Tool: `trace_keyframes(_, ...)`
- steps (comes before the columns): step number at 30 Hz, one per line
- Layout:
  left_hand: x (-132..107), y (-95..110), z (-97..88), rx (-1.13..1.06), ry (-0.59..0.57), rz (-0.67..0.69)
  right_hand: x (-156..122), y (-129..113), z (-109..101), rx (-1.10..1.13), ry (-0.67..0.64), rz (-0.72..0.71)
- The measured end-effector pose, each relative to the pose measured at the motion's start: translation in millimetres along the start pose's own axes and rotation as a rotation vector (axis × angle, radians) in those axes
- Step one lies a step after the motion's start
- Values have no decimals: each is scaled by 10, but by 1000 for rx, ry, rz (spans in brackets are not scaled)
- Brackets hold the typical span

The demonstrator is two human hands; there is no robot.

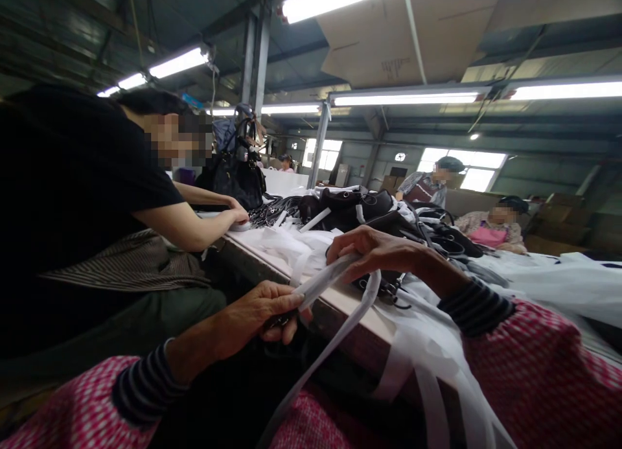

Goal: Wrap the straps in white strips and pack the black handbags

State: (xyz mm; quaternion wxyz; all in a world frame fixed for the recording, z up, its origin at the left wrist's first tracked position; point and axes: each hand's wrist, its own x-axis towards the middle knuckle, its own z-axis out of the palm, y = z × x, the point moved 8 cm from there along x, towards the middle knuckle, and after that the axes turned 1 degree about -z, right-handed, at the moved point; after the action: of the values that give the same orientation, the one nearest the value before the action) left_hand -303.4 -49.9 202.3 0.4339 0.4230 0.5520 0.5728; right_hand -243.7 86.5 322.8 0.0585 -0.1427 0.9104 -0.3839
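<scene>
My left hand (265, 313) is closed low in front of the table edge, pinching one end of a rolled white strip (326, 277) and something dark under the thumb. My right hand (376, 251) curls over the other end of that strip, fingers wrapped on it, just above the table edge. A long white band (335, 342) hangs from the strip down toward my lap. Both wrists wear striped dark cuffs under pink-checked sleeves.
A wooden table (340, 300) carries a heap of white strips (286, 238) and black bags with straps (359, 206). A person in black sits close on the left, a hand (239, 214) on the table. Two other people work at the far side.
</scene>
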Motion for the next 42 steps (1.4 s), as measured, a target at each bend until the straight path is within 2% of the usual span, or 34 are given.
trace_keyframes(3,-18,-45,46,-36,-21,-36,-25,10,-55,52,11,-27)
trace_keyframes(5,-48,49,52,-62,1,2,-35,44,-126,93,65,-41)
trace_keyframes(8,-140,436,-3,-126,134,196,-9,135,-193,214,241,-129)
trace_keyframes(10,-209,762,-44,-165,237,346,62,224,-99,346,367,-234)
trace_keyframes(13,-219,1168,-86,-191,371,526,307,439,372,663,440,-308)
trace_keyframes(16,-116,1329,-192,-166,544,676,572,630,1036,991,442,-244)
trace_keyframes(18,-40,1249,-300,-67,702,735,652,650,1436,1103,383,-175)
trace_keyframes(19,2,1158,-343,32,773,731,641,640,1568,1124,373,-149)
trace_keyframes(21,108,923,-365,351,840,664,540,615,1698,1102,386,-106)
trace_keyframes(23,204,669,-301,659,771,645,379,625,1723,1030,393,-29)
trace_keyframes(26,265,319,-123,914,504,704,115,710,1670,915,338,91)
trace_keyframes(29,244,33,66,1140,217,675,-104,828,1476,754,316,122)
trace_keyframes(31,187,-95,148,1240,90,628,-203,912,1313,644,326,145)
trace_keyframes(34,86,-161,168,1235,43,545,-262,933,1107,501,304,137)
trace_keyframes(36,23,-164,158,1174,39,492,-250,860,1024,414,243,68)
trace_keyframes(39,-48,-168,140,1045,17,396,-213,772,972,356,149,-21)
trace_keyframes(42,-83,-196,77,961,43,249,-168,748,933,307,114,-59)
